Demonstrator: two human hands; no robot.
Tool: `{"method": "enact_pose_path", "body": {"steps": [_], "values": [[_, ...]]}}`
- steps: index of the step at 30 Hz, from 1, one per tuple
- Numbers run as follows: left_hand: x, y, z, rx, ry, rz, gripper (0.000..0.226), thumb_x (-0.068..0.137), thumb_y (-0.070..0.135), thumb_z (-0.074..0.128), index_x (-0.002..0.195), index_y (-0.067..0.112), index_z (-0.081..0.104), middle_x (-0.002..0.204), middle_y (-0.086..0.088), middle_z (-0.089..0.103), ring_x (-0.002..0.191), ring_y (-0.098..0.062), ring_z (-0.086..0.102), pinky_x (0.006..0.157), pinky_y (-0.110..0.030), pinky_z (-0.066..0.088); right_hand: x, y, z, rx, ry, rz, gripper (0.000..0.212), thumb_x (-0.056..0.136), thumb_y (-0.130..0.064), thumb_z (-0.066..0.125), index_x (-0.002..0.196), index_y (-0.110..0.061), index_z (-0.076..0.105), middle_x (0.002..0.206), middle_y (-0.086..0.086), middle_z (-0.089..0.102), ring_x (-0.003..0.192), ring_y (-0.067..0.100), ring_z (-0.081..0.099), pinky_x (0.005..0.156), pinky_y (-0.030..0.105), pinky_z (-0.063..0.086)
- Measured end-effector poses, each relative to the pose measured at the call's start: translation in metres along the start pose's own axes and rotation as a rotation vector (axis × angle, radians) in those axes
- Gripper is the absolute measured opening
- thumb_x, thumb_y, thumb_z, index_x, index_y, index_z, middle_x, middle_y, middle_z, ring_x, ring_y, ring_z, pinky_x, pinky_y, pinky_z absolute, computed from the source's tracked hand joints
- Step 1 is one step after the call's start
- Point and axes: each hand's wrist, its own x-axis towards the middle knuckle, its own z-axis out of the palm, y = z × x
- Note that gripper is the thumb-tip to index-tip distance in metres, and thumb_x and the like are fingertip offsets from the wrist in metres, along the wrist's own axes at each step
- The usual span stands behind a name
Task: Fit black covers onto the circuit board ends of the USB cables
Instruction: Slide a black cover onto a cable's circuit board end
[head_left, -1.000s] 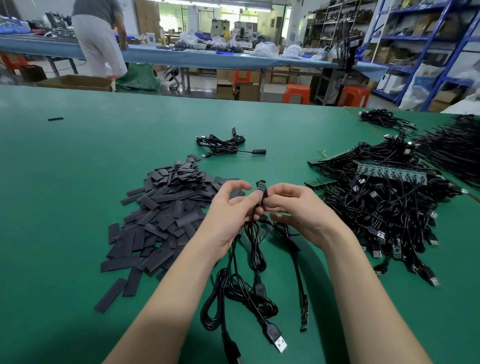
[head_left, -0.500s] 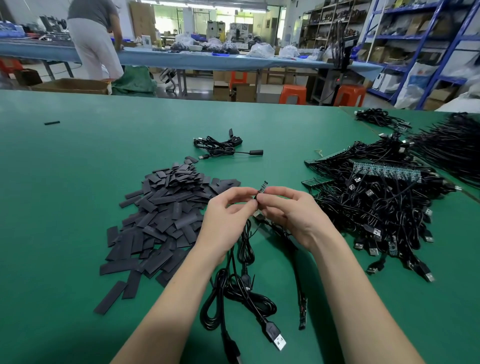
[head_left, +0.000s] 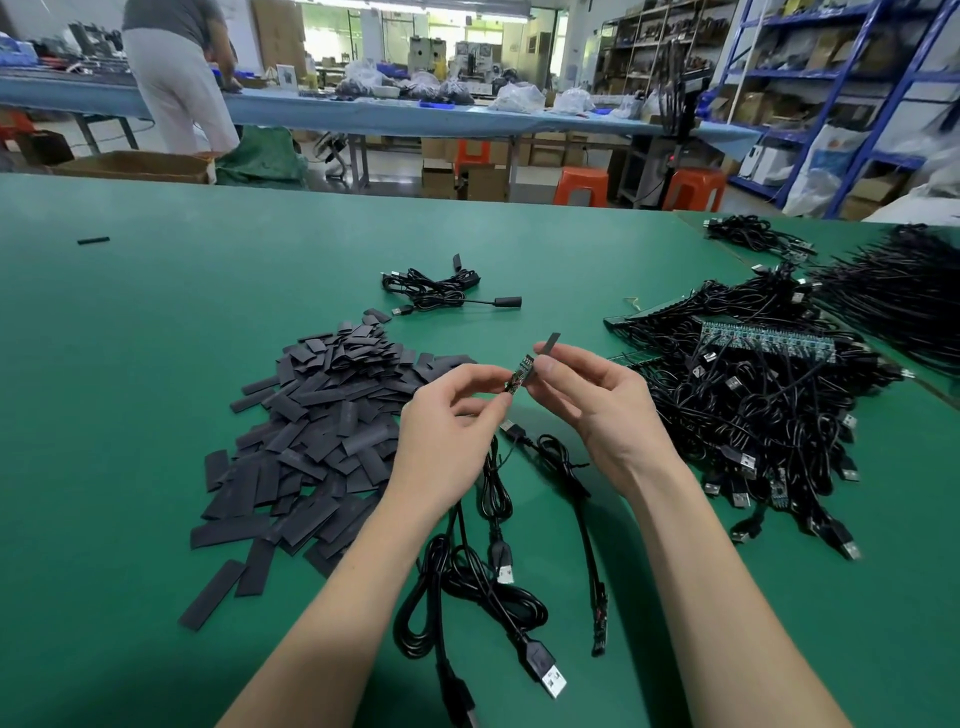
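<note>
My left hand (head_left: 447, 431) pinches the small circuit board end (head_left: 520, 372) of a USB cable between thumb and fingertips, held above the green table. My right hand (head_left: 597, 410) pinches a flat black cover (head_left: 548, 344) just to the right of the board, its upper end sticking up past my fingers. Cover and board sit side by side, close together. The held cable (head_left: 493, 483) hangs down under my hands. A big pile of black covers (head_left: 317, 415) lies to the left.
A heap of USB cables with bare boards (head_left: 753, 415) lies on the right, more cable bundles (head_left: 893, 291) behind it. A coiled cable with a fitted cover (head_left: 441, 291) lies further back. Loose cables (head_left: 493, 597) lie under my forearms. A person stands at a far bench.
My hands have drawn slightly apart. The board is now plainly in my left fingers and the black cover stands free in my right, where before both met at one point.
</note>
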Motion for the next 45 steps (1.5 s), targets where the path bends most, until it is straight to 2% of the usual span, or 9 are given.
{"method": "enact_pose_path", "body": {"steps": [4, 7, 10, 17, 20, 26, 32, 37, 45], "values": [[-0.002, 0.001, 0.000, 0.068, -0.022, 0.050, 0.016, 0.093, 0.008, 0.069, 0.105, 0.017, 0.076, 0.093, 0.014, 0.075, 0.071, 0.004, 0.066, 0.068, -0.009, 0.049, 0.001, 0.001, -0.003, -0.016, 0.017, -0.033, 0.029, 0.071, -0.014, 0.083, 0.098, -0.006, 0.078, 0.096, 0.013, 0.078, 0.091, 0.021, 0.075, 0.081, 0.023, 0.058], [-0.002, 0.002, -0.002, 0.067, -0.026, 0.066, 0.017, 0.091, 0.007, 0.070, 0.104, 0.019, 0.073, 0.091, 0.009, 0.074, 0.071, 0.000, 0.064, 0.066, -0.010, 0.049, 0.001, -0.001, -0.005, 0.027, 0.044, -0.034, 0.033, 0.068, -0.014, 0.082, 0.099, -0.003, 0.076, 0.093, 0.013, 0.078, 0.085, 0.020, 0.075, 0.078, 0.021, 0.057], [-0.002, 0.003, -0.003, 0.076, -0.033, 0.081, 0.018, 0.090, 0.008, 0.071, 0.098, 0.023, 0.072, 0.089, 0.006, 0.074, 0.075, -0.008, 0.068, 0.066, -0.012, 0.050, 0.001, -0.003, -0.006, 0.061, 0.053, -0.041, 0.029, 0.067, -0.012, 0.082, 0.094, -0.005, 0.077, 0.091, 0.012, 0.078, 0.083, 0.019, 0.075, 0.077, 0.021, 0.058], [0.000, 0.003, -0.004, 0.086, -0.036, 0.072, 0.019, 0.090, 0.009, 0.070, 0.092, 0.027, 0.076, 0.087, 0.010, 0.077, 0.077, -0.011, 0.071, 0.066, -0.013, 0.052, 0.000, -0.004, -0.006, 0.064, 0.020, -0.073, 0.024, 0.071, -0.009, 0.080, 0.095, -0.008, 0.077, 0.094, 0.011, 0.078, 0.087, 0.018, 0.075, 0.078, 0.022, 0.058], [0.001, 0.002, -0.005, 0.067, -0.032, 0.072, 0.019, 0.090, 0.009, 0.071, 0.092, 0.028, 0.076, 0.085, 0.013, 0.076, 0.075, -0.008, 0.071, 0.066, -0.013, 0.051, -0.001, -0.003, -0.005, 0.018, 0.010, -0.076, 0.015, 0.078, -0.002, 0.078, 0.091, -0.010, 0.079, 0.098, 0.014, 0.078, 0.091, 0.018, 0.074, 0.080, 0.023, 0.058], [0.002, 0.002, -0.006, 0.056, -0.043, 0.084, 0.017, 0.091, 0.011, 0.072, 0.095, 0.027, 0.077, 0.086, 0.017, 0.075, 0.074, -0.004, 0.068, 0.067, -0.012, 0.050, -0.002, -0.003, -0.003, 0.019, 0.014, -0.099, 0.016, 0.082, 0.004, 0.074, 0.093, -0.008, 0.077, 0.098, 0.014, 0.077, 0.093, 0.017, 0.074, 0.083, 0.023, 0.058], [0.003, 0.002, -0.011, 0.064, -0.079, 0.129, 0.020, 0.092, 0.006, 0.071, 0.098, 0.023, 0.079, 0.090, 0.010, 0.077, 0.086, -0.015, 0.071, 0.082, -0.026, 0.057, -0.003, -0.009, -0.008, 0.033, -0.051, 0.026, 0.023, 0.064, -0.013, 0.084, 0.087, -0.012, 0.082, 0.097, 0.013, 0.077, 0.091, 0.018, 0.073, 0.082, 0.023, 0.058], [0.003, 0.005, -0.016, 0.097, -0.132, 0.155, 0.018, 0.092, 0.008, 0.072, 0.101, 0.020, 0.081, 0.091, 0.009, 0.078, 0.088, -0.013, 0.073, 0.087, -0.034, 0.058, -0.003, -0.013, -0.016, 0.073, -0.095, 0.148, 0.021, 0.068, -0.009, 0.081, 0.089, -0.009, 0.081, 0.099, 0.013, 0.077, 0.089, 0.017, 0.074, 0.078, 0.021, 0.058], [0.004, 0.003, -0.015, 0.056, -0.156, 0.145, 0.016, 0.089, 0.006, 0.074, 0.098, 0.018, 0.078, 0.091, 0.007, 0.078, 0.089, -0.010, 0.073, 0.077, -0.020, 0.054, -0.004, -0.013, -0.016, 0.007, -0.075, 0.084, 0.026, 0.066, -0.011, 0.081, 0.092, -0.007, 0.077, 0.095, 0.013, 0.077, 0.085, 0.016, 0.074, 0.076, 0.020, 0.058]]}}
